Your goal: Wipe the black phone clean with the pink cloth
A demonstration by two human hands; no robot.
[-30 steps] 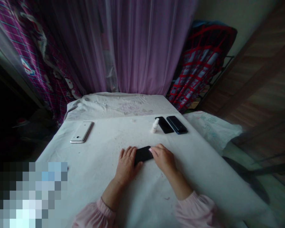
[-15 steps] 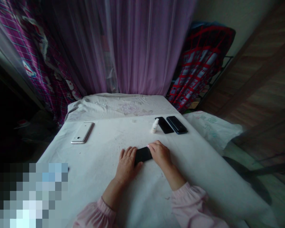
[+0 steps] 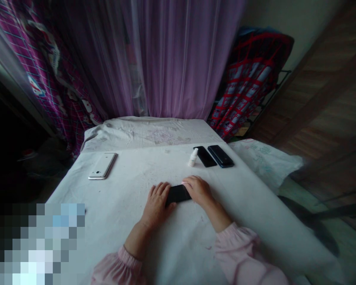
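Observation:
A black smartphone (image 3: 178, 194) lies screen up on the white-covered table, between my two hands. My left hand (image 3: 157, 202) grips its left end, fingers over the far edge and thumb along the near one. Over the phone's right end my right hand (image 3: 198, 190) is closed, its fingers bent together. A small pale pink patch shows at those fingertips; whether it is a cloth or a nail I cannot tell. Beyond the right hand stands a small white spray bottle (image 3: 192, 158), upright. Part of another black phone (image 3: 206, 156) lies just behind it.
A stack of dark phones (image 3: 221, 156) lies at the right back of the table (image 3: 130, 174). On the left rests a white phone (image 3: 103, 166), back up, apparently on another. Purple curtains (image 3: 180, 59) hang behind the table. A plastic sheet (image 3: 261, 158) hangs past the right edge.
The phone and my left hand have shifted slightly left. My right fingertips have slid a little left over the phone's right end. The other phones and the bottle stay put.

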